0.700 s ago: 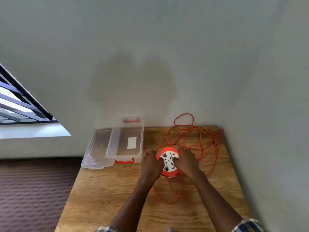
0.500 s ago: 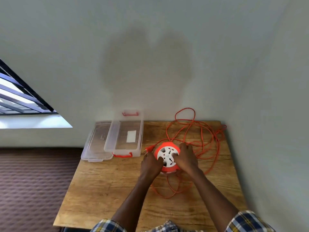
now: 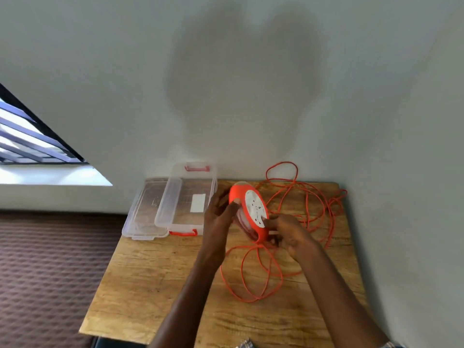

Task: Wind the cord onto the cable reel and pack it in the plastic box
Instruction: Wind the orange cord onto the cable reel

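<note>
The orange cable reel [image 3: 251, 209] with a white socket face is lifted off the wooden table [image 3: 155, 285] and tilted on edge. My left hand [image 3: 218, 219] grips its left side, thumb on the orange rim. My right hand [image 3: 288, 232] holds the reel's lower right edge, fingers curled by a small white part. The loose orange cord [image 3: 253, 277] hangs from the reel, loops on the table below my hands and lies tangled at the back right. The clear plastic box [image 3: 187, 204] with red clasps stands open to the left of the reel.
The box's clear lid [image 3: 145, 212] lies flat at the table's back left corner, beside the box. A wall runs along the back and right edges of the table. Brown patterned flooring lies left of the table, below a barred window [image 3: 30, 141].
Both hands have raised the reel from lying flat on the table and tipped it onto its edge, nearer the box. The cord loop trails below it.
</note>
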The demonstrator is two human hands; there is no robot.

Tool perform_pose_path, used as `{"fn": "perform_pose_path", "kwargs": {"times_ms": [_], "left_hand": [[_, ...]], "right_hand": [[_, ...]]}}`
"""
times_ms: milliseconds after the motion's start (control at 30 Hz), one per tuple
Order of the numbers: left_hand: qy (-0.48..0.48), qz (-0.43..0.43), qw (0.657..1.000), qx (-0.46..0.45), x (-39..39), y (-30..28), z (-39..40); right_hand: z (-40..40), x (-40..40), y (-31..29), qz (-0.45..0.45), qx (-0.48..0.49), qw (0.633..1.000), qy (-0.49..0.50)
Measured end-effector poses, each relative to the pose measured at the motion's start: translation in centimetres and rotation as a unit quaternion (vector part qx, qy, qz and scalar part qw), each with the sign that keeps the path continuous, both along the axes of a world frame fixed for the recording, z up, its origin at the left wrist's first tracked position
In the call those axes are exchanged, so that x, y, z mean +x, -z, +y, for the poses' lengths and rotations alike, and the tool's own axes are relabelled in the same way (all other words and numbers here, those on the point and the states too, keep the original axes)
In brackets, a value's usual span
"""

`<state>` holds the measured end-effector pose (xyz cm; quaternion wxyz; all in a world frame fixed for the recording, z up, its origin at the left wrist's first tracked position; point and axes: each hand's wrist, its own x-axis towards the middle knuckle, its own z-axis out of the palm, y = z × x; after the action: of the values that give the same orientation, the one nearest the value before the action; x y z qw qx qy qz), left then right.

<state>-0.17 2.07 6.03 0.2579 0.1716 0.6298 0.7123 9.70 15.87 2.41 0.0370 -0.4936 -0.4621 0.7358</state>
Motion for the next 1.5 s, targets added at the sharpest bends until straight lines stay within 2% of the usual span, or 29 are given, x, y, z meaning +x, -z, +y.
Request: {"fn": "perform_pose_path", "kwargs": {"times_ms": [100,167,233,333,400,467,533,567,600,633,667,1000,1067,1133,1300,1367,1433,1500], "left_hand": [[0.097,-0.088,0.989,0.071,-1.8,-3.3,0.0],[0.143,-0.204,0.963,0.1,-2.8,-4.5,-0.7],[0.19,-0.27,0.935,0.129,-3.9,-5.3,-1.9],[0.244,-0.268,0.917,0.168,-5.9,-5.8,-3.6],[0.249,-0.256,0.915,0.189,-6.9,-6.5,-4.4],[0.233,-0.266,0.912,0.208,-7.7,-6.8,-4.8],[0.22,-0.296,0.905,0.215,-8.3,-6.8,-4.8],[0.215,-0.309,0.9,0.219,-8.4,-6.6,-5.0],[0.215,-0.317,0.896,0.226,-8.5,-6.5,-5.2],[0.217,-0.319,0.893,0.232,-8.6,-6.4,-5.3],[0.218,-0.318,0.893,0.232,-8.7,-6.3,-5.5],[0.217,-0.289,0.911,0.2,-10.9,-6.7,-5.9],[0.209,-0.282,0.918,0.186,-11.0,-7.1,-5.7],[0.205,-0.279,0.922,0.174,-11.0,-7.3,-5.5],[0.215,-0.26,0.931,0.141,-10.3,-7.9,-4.8],[0.208,-0.284,0.926,0.134,-9.8,-7.8,-4.6],[0.207,-0.304,0.92,0.133,-9.7,-7.8,-4.5],[0.224,-0.316,0.912,0.137,-10.1,-8.0,-4.6]], "right_hand": [[-1.5,-0.7,-4.2,0.089,-0.072,0.993,-0.031],[-3.1,-1.2,-6.5,0.119,-0.069,0.988,-0.073],[-4.7,-1.6,-8.1,0.119,-0.048,0.987,-0.101],[-6.4,-1.9,-10.1,0.075,0.032,0.986,-0.146],[-7.5,-2.1,-11.1,0.03,0.162,0.969,-0.185],[-8.2,-2.7,-11.9,-0.015,0.369,0.915,-0.162],[-8.7,-3.4,-12.6,-0.025,0.564,0.818,-0.106],[-8.9,-3.8,-12.9,-0.01,0.631,0.767,-0.111],[-9.2,-4.2,-13.2,0.013,0.675,0.726,-0.132],[-9.6,-4.6,-13.4,0.037,0.693,0.702,-0.157],[-10.0,-4.9,-13.5,0.055,0.693,0.696,-0.178],[-10.0,-6.3,-13.0,0.022,0.68,0.7,-0.218],[-10.0,-6.4,-12.9,0.019,0.68,0.705,-0.201],[-10.0,-6.3,-13.2,0.022,0.667,0.729,-0.152],[-10.5,-6.8,-13.3,0.054,0.533,0.844,-0.004],[-10.2,-6.9,-13.6,0.019,0.555,0.831,-0.012],[-9.7,-6.4,-13.8,-0.004,0.617,0.786,-0.034],[-9.0,-5.7,-13.9,0.021,0.655,0.752,-0.07]]}}
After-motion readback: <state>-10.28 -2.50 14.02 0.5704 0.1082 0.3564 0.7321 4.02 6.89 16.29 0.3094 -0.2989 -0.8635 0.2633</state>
